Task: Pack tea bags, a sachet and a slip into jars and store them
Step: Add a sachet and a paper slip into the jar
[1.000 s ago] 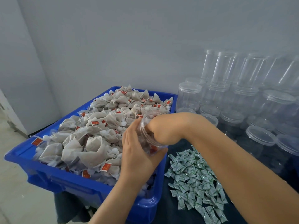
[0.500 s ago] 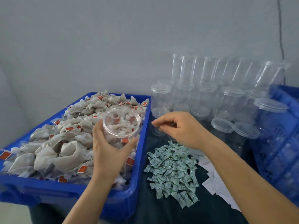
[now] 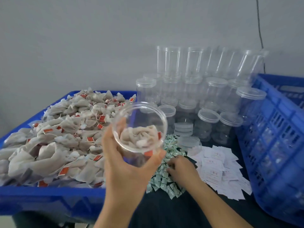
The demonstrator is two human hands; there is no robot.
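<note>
Now we hold a clear, open-mouthed plastic jar [image 3: 139, 129] at the centre of the frame, our left hand [image 3: 126, 167] wrapped round its wall from below, thumb on one side and fingers on the other, the mouth tilted toward the camera. Inside it lie a few beige mesh tea bags [image 3: 139, 137] with red tags. Our right hand [image 3: 182, 168] rests lower right of the jar on the heap of small green-and-white sachets [image 3: 166, 186] on the dark tabletop [image 3: 164, 211], its fingers curled down into the pile; whether that grip has closed on one sachet we cannot tell. Just right of the sachets lies a spread of white paper slips [image 3: 220, 171]. A blue plastic crate [image 3: 49, 198] heaped with loose tea bags [image 3: 65, 137] fills the left of the frame. Clear lidded jars [image 3: 209, 122] stand stacked at upper centre, and a blue slotted basket [image 3: 276, 145] sits at the right edge.
</note>
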